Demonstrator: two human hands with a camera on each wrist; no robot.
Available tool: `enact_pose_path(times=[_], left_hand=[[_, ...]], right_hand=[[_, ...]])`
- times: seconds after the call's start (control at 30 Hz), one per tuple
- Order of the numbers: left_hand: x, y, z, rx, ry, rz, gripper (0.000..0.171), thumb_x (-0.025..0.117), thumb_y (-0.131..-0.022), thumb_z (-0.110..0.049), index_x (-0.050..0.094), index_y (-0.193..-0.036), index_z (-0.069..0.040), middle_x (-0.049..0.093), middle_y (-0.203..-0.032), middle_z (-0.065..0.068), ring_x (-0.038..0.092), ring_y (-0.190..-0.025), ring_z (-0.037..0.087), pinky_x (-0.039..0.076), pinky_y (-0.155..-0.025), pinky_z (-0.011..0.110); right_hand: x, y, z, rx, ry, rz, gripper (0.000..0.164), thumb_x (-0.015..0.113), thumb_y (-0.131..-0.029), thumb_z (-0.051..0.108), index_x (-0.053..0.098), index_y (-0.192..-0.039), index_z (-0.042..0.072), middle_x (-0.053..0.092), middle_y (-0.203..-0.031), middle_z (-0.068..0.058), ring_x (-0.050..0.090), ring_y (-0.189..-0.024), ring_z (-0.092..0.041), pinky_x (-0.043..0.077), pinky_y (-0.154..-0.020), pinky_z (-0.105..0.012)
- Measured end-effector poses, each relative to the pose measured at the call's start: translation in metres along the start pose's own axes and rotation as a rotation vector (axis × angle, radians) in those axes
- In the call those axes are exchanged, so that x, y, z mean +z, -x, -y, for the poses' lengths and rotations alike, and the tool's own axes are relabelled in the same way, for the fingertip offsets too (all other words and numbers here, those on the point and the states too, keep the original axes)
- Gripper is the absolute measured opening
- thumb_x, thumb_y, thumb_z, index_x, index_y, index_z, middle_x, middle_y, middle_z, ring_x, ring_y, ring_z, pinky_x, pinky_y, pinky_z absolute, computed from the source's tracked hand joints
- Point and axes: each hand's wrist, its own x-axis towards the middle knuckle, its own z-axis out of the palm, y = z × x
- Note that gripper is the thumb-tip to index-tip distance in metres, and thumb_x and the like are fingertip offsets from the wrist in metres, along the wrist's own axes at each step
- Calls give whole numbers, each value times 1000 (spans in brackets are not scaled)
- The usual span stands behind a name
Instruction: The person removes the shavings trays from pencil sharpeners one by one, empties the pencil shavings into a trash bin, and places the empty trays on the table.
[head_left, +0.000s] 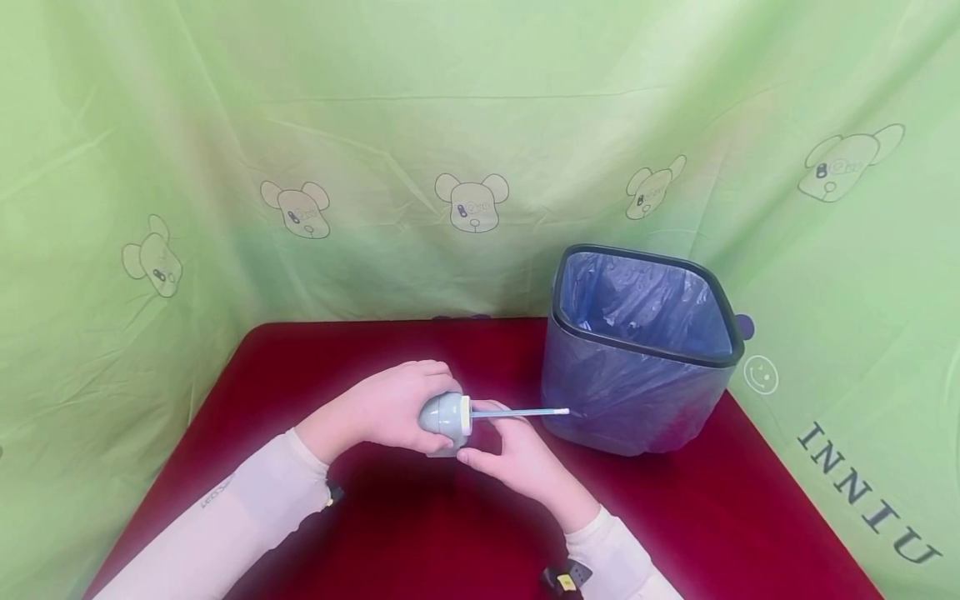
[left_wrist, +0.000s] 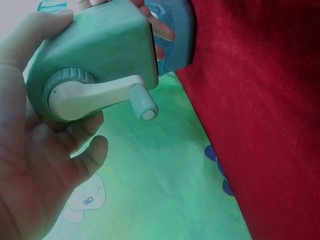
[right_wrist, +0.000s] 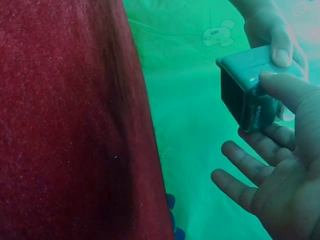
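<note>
In the head view, my left hand (head_left: 405,408) grips a grey-green hand-crank pencil sharpener (head_left: 447,417) above the red table. The sharpener lies on its side, and a light-blue pencil (head_left: 525,412) sticks out to the right from its pale front. In the left wrist view, the crank handle (left_wrist: 105,95) faces the left palm. My right hand (head_left: 525,458) is beside the sharpener's front, below the pencil. In the right wrist view, its thumb (right_wrist: 282,87) overlaps the sharpener's edge, while its other fingers spread below; firm contact is unclear. The pencil's inner end is hidden.
A bin (head_left: 637,408) lined with a bluish plastic bag stands at the table's back right, just beyond the pencil's end. Green cloth (head_left: 360,125) with mouse-like drawings hangs behind and at both sides of the red-covered table (head_left: 405,533).
</note>
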Motion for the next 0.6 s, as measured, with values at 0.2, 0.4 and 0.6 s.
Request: enact_pose_path(times=[0.2, 0.4, 0.6], left_hand=[[0, -1, -1, 4, 3, 8, 48, 83, -73, -48, 67, -112, -26, 57, -101, -17, 53, -88, 3, 49, -73, 21], [0, 1, -2, 11, 6, 6, 48, 83, -73, -48, 68, -112, -25, 57, -101, -17, 53, -88, 3, 49, -72, 21], [1, 2, -2, 22, -3, -3, 47, 82, -74, -48, 67, -112, -25, 57, -101, -17, 52, -88, 3, 49, -72, 21]], right_hand=[[-1, 1, 3, 11, 46, -11, 62, 85, -83, 32, 60, -138, 20, 63, -135, 6, 60, -125, -11, 49, -107, -43], [-1, 2, 4, 17, 50, -18, 61, 86, -82, 31, 61, -136, 18, 64, -133, 6, 60, -125, -12, 49, -107, -43], [-2, 2, 4, -2, 63, -26, 59, 86, -82, 29, 62, -135, 17, 65, -131, 6, 61, -123, -11, 49, -107, -43]])
